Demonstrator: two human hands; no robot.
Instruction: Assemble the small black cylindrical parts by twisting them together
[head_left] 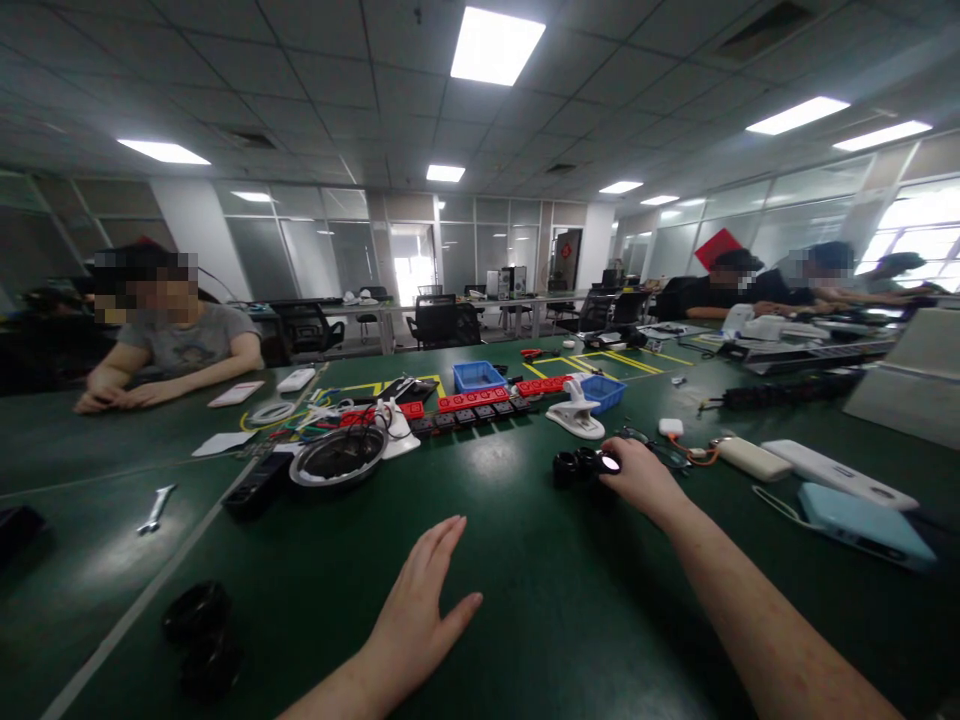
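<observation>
My left hand (424, 600) is held above the green table (517, 590), its fingers stretched out and the thumb apart, with nothing in it. My right hand (637, 475) reaches forward, its fingers closed round a small black cylindrical piece with a bright white round face (610, 463). Just left of that piece, other short black cylinders (565, 468) stand close together. Their exact kind I cannot make out. Two glossy black round pieces (196, 610) lie at the lower left, away from my left hand. Beyond my right hand lies a pair of glasses (664, 450).
Ahead are a round dark pan (337, 460), a white clip stand (577, 412), red socket strips (472, 400) and blue baskets (480, 376). A wrench (156, 508) lies left. Power banks (862, 520) lie right. A person (180, 340) sits across the left side; others sit far right.
</observation>
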